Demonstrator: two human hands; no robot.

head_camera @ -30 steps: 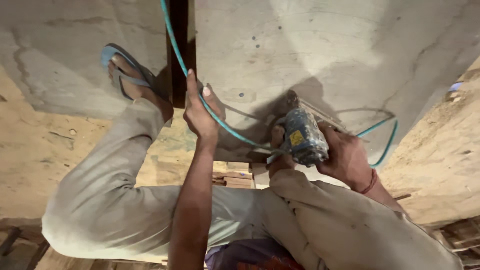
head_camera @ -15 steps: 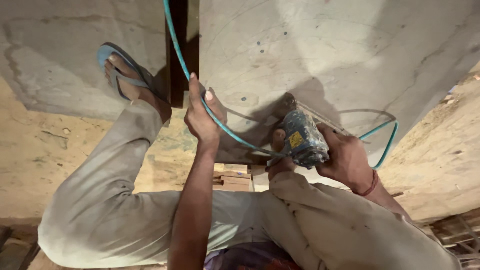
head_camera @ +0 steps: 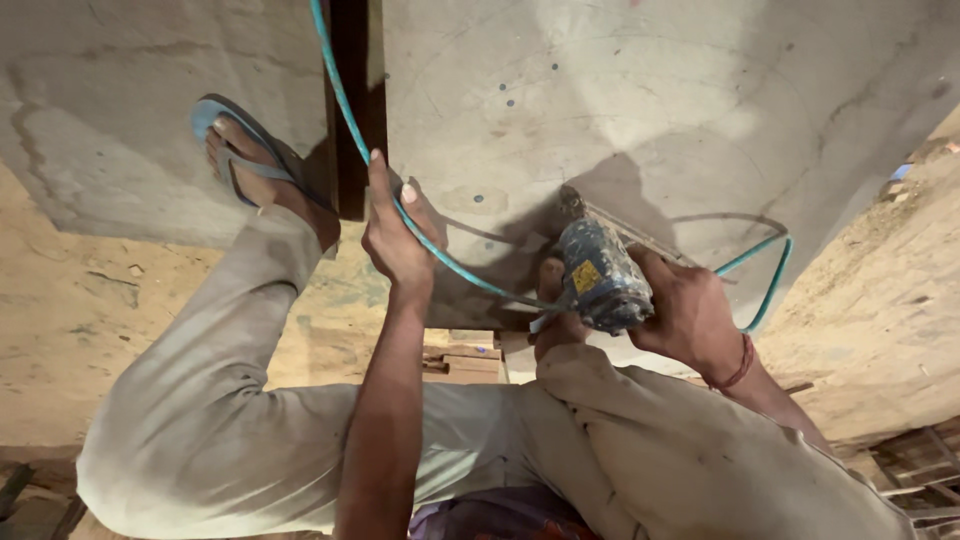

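My right hand (head_camera: 690, 315) grips a dusty blue power tool (head_camera: 598, 275) with a yellow label, its front end resting on a grey stone slab (head_camera: 640, 120). A teal cord (head_camera: 345, 90) runs from the tool up across the slab and loops out at the right (head_camera: 770, 270). My left hand (head_camera: 397, 235) lies on the slab's edge with the cord passing under its fingers, next to a dark gap (head_camera: 355, 100) between two slabs. My left foot in a blue sandal (head_camera: 240, 160) rests on the left slab (head_camera: 120, 130).
My legs in light trousers (head_camera: 240, 430) fill the lower part of the view. Sandy ground (head_camera: 70, 320) lies at the left and right. Bricks or wood blocks (head_camera: 465, 360) sit below the slab. Wooden pieces (head_camera: 920, 460) lie at the lower right.
The view has shifted slightly. My left hand has moved a little along the slab edge by the cord. My right hand keeps its hold on the tool.
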